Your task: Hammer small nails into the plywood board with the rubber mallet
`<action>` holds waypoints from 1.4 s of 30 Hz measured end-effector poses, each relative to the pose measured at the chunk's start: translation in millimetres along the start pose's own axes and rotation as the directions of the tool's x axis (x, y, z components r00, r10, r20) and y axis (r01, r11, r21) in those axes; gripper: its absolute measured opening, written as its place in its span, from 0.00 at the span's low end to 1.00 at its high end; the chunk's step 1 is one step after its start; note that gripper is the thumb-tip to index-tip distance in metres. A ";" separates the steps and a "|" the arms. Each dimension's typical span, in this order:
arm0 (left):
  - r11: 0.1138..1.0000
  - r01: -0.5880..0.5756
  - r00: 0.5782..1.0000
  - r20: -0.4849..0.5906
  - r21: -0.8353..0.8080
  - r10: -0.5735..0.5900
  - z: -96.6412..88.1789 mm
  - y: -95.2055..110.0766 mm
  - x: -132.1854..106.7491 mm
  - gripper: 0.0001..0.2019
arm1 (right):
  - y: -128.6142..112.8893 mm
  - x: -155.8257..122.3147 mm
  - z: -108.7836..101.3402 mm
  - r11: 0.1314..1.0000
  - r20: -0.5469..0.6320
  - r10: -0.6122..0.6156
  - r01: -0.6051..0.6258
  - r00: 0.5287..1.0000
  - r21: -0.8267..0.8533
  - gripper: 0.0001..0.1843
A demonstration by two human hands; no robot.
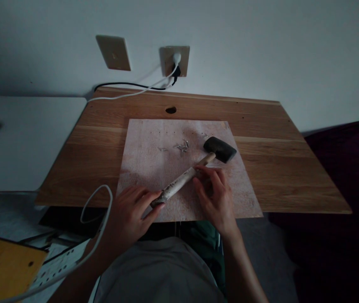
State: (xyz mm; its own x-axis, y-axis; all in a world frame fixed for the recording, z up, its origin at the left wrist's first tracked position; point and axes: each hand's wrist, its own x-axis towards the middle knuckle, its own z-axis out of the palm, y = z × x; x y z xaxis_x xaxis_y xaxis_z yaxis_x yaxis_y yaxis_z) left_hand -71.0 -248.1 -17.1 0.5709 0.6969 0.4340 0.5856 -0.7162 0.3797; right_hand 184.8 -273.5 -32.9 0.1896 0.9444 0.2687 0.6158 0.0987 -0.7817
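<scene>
A rubber mallet (179,183) lies slantwise over a pale wooden board (141,168), its black head at the upper right. The handle has a worn, whitish grip. My left hand (137,210) pinches the butt end of the handle between thumb and fingers. Higher up, at the top of the grip, my right hand (215,193) holds the handle with its fingertips. Several loose screws or nails (184,146) lie in a small heap on the board, left of the mallet head. Behind them a row of small dark dots crosses the board.
Beneath the board is a brown wooden tabletop (261,168) with a round cable hole (171,110). A wall socket (179,61) holds plugs with white and black cables. To the left stands a white surface (24,139). A white cable (108,206) loops by my left forearm.
</scene>
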 end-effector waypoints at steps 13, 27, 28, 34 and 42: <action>0.999 -0.004 1.000 -0.003 0.054 0.004 -1.7 -1.2 0.4 0.08 | 0.5 1.0 -0.5 1.000 0.024 -0.016 0.016 1.000 0.001 0.20; 0.994 -0.008 1.000 0.023 0.109 0.005 5.3 3.4 -11.1 0.08 | -15.7 20.1 -17.2 0.971 0.013 -0.178 0.177 0.984 -0.158 0.12; 0.995 -0.003 1.000 0.023 0.101 0.000 5.5 2.3 -12.2 0.08 | -16.2 30.6 -19.7 0.956 0.034 -0.218 0.221 0.975 -0.194 0.12; 0.997 0.033 0.999 0.021 0.063 -0.035 6.3 -0.7 -18.0 0.09 | -7.8 104.4 -10.8 0.856 0.336 -0.233 0.356 0.913 -0.375 0.07; 0.999 0.049 0.999 -0.007 0.025 -0.048 7.7 1.8 -18.9 0.08 | -3.1 133.0 9.2 0.804 0.460 -0.139 0.371 0.877 -0.465 0.04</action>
State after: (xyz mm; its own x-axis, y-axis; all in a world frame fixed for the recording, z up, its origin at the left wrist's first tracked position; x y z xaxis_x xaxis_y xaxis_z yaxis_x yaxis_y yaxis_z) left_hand -76.3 -262.3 -30.9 0.5380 0.7305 0.4206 0.6267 -0.6803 0.3800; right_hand 201.1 -145.4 0.0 -0.2707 0.9589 0.0855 0.9209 0.2838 -0.2671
